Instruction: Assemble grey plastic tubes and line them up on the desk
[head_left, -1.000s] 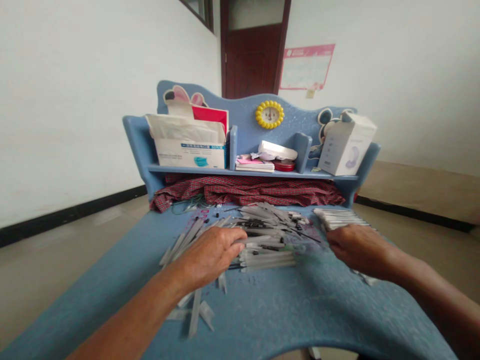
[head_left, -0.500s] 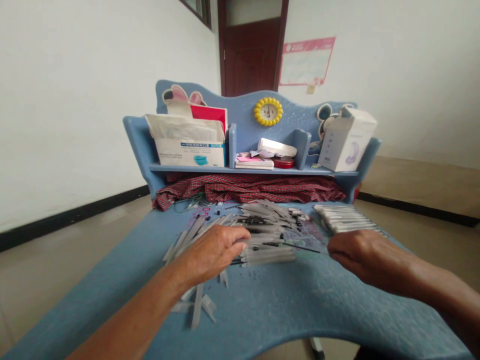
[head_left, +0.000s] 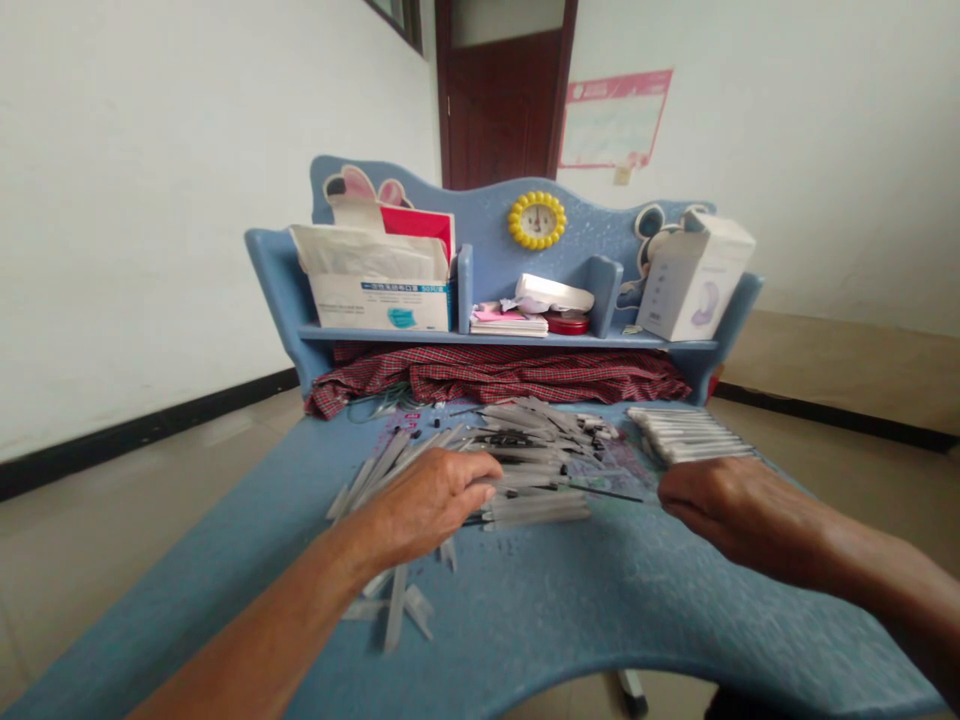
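White walls (head_left: pixel 150 200) flank a blue table (head_left: pixel 637 600) filling the lower frame, its shelf unit (head_left: pixel 495 230) rising at centre with red checked cloth (head_left: pixel 510 378) bunched beneath. Translucent tubes (head_left: pixel 536 510) lie heaped mid-frame. Right of centre, a person's right hand (head_left: pixel 724 505) is closed in a pinch; the left hand (head_left: pixel 439 500), left of centre, curls thumb toward forefinger beside the heap (what it grips, if anything, is hidden). Whitish sticks (head_left: pixel 690 435) lie in a row just beyond the right hand. Smallest, a thin dark rod (head_left: pixel 604 492) spans part of the gap between the hands, its right end apparently in that pinch. Good handling would likely mean steadying the left, keeping the rod straight and level, and avoiding brushing the row.
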